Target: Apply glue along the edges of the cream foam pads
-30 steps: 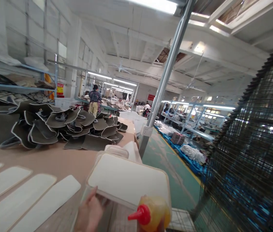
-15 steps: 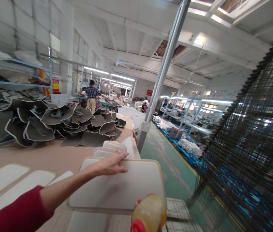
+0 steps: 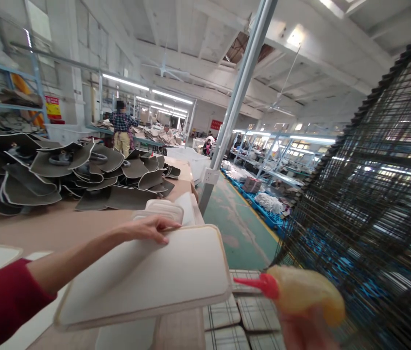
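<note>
My left hand (image 3: 150, 229) grips the far edge of a white rounded panel (image 3: 154, 277), thumb on its face and fingers over the rim. The panel has a yellowish border and sits tilted, its left end nearer me. Blurred at lower right, my right hand (image 3: 303, 325) is wrapped round a squeeze bottle (image 3: 305, 294) of yellowish liquid. Its red nozzle (image 3: 252, 283) points left toward the panel's right edge without touching it. Smaller white panels (image 3: 163, 210) lie stacked just beyond my left hand.
Dark grey curved pieces (image 3: 63, 170) with white edges are heaped on the brown table (image 3: 92, 221). A metal post (image 3: 236, 92) rises at the table's edge. Black wire racks (image 3: 366, 184) stand close on the right, above plaid-patterned pieces (image 3: 223, 311). A person (image 3: 121, 127) stands farther back.
My left hand and the white panel have shifted left, and the panel is now more tilted. The bottle has swung right, its red nozzle turning from toward me to leftward.
</note>
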Demonstrator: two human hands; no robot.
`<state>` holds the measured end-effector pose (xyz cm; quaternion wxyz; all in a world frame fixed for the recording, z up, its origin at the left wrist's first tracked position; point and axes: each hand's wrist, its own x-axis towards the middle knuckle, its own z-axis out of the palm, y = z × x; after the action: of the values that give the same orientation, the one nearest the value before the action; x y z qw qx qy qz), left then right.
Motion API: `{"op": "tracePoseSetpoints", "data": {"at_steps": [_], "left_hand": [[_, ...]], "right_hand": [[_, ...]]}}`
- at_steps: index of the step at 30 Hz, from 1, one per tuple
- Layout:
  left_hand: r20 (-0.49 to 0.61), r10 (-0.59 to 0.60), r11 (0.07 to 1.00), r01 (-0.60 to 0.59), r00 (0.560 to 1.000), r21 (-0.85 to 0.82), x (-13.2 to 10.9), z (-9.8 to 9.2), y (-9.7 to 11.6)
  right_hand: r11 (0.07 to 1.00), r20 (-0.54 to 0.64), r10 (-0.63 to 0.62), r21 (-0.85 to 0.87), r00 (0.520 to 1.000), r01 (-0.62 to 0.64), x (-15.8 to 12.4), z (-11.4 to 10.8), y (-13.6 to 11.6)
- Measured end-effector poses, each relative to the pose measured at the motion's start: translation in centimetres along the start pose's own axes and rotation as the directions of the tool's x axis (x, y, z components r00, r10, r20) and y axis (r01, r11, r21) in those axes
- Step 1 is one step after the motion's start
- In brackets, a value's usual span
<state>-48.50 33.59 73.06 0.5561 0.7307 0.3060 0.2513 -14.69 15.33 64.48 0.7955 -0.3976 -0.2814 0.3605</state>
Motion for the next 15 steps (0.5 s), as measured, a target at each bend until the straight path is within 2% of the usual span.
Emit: {"op": "tracePoseSetpoints", "data": {"at_steps": [1, 4, 10, 15], "left_hand": [[0.062, -0.033, 0.999, 0.033, 0.998, 0.003, -0.3, -0.2, 0.3], [0.205, -0.093, 0.996, 0.092, 0.974, 0.014, -1.0, -0.7, 1.0], [0.261, -0.136, 0.990, 0.140, 0.956, 0.006, -1.3, -0.9, 1.7], [0.287, -0.146, 0.985, 0.166, 0.947, -0.046, -1.4, -1.0, 1.9]], "right_hand": [[0.998, -0.064, 0.016, 0.060, 0.998, -0.012, 0.9, 0.2, -1.0], [0.999, -0.053, -0.028, 0.025, 0.998, 0.030, 2.6, 1.5, -3.1], [0.995, 0.122, -0.023, -0.092, 0.992, 0.034, 3.0, 2.3, -3.4], [0.991, 0.116, -0.035, -0.126, 0.993, 0.050, 4.0, 1.6, -3.4]]}}
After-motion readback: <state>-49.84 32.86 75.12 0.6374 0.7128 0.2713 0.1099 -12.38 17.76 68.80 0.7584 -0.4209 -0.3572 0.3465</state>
